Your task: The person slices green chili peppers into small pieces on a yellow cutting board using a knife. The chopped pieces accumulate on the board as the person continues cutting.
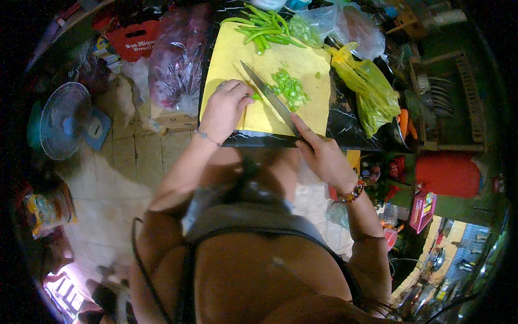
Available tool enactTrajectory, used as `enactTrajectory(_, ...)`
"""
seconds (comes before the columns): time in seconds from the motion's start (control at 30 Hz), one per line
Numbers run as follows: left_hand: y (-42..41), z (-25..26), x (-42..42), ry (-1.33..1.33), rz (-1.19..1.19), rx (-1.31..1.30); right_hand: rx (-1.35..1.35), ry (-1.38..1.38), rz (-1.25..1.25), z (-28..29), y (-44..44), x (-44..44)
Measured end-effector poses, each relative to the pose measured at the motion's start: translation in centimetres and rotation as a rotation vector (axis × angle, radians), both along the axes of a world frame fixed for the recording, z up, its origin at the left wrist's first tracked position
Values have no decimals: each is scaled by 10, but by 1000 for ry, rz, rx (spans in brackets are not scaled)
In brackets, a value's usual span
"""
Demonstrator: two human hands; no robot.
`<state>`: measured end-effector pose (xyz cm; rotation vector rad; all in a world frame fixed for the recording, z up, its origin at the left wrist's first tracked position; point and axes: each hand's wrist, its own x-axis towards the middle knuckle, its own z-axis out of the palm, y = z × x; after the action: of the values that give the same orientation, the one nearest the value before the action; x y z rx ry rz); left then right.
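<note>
On the yellow cutting board (226,52), my left hand (228,103) pinches a green chili pepper (256,96) near the board's left side. My right hand (323,156) grips the handle of a kitchen knife (273,99). Its blade slants across the board, pointing up and left, right beside the held pepper. Sliced green chili (292,90) lies in a loose pile to the right of the blade. Whole green chili peppers (263,30) are heaped at the board's far edge. Fingers hide part of the held pepper.
The board rests on a black marble-patterned table (344,121). A yellow plastic bag (370,95) lies to its right, with carrots (406,123) and a second blade nearby. Clear plastic bags (360,32) sit behind. Left stand a large bag of purple goods (176,60), a red crate (133,40) and a fan (64,120).
</note>
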<state>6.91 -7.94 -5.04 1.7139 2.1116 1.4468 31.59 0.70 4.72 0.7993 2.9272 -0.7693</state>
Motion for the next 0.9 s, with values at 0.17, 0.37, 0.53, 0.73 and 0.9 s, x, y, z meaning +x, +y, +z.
enactTrajectory(0.17,1,1,-1,-4,-28,-10,94,-204,-9,17,-20,1)
enactTrajectory(0.37,0,10,-5,66,-86,-38,-96,13,-38,-15,2,-9)
enactTrajectory(0.53,1,10,-2,11,-71,-69,-70,-93,-102,11,-1,-1)
enactTrajectory(0.73,3,12,-2,44,-94,-85,117,-194,14,18,-13,14)
enactTrajectory(0.9,4,11,-2,41,-100,-88,38,123,50,-12,-3,-4)
